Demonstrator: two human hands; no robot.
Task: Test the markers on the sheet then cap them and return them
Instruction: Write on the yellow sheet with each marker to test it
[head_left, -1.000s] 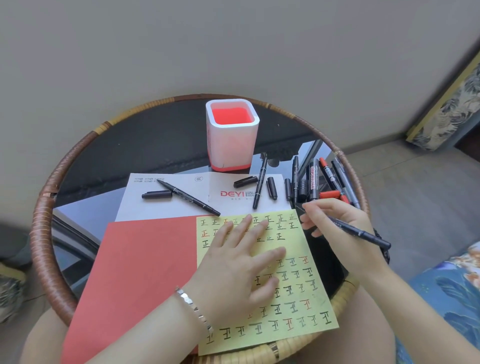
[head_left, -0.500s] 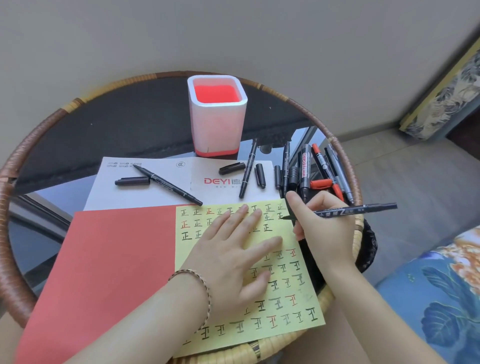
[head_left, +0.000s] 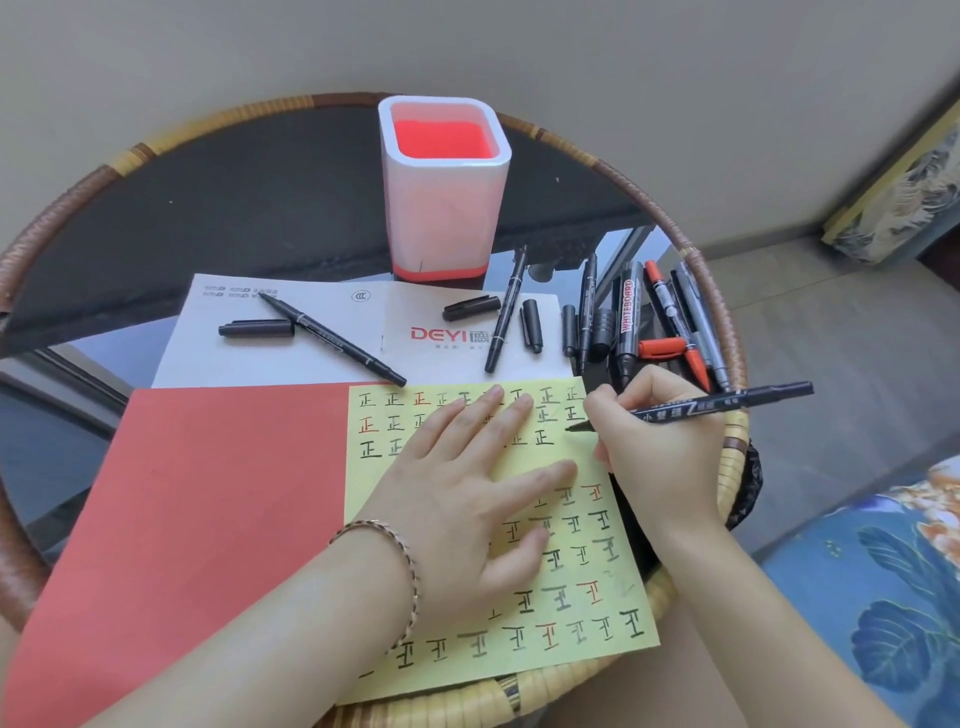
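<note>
- Round glass desk (head_left: 260, 208), woven rattan rim.
- Left hand (head_left: 467, 499) flat, fingers straight, pressing the yellow paper sheet (head_left: 587, 639).
- Right hand (head_left: 660, 441): its grip pinches a slim black marker (head_left: 717, 405), tip at the sheet's right edge.

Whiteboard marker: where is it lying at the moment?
Head view, right side of the table: the whiteboard marker lies just beyond the right hand, between a ribbed black cap and the red marker.

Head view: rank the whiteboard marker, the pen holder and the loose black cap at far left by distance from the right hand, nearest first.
1. whiteboard marker, just beyond the right hand, right side.
2. pen holder, far centre.
3. loose black cap, far left on the white sheet.
</note>
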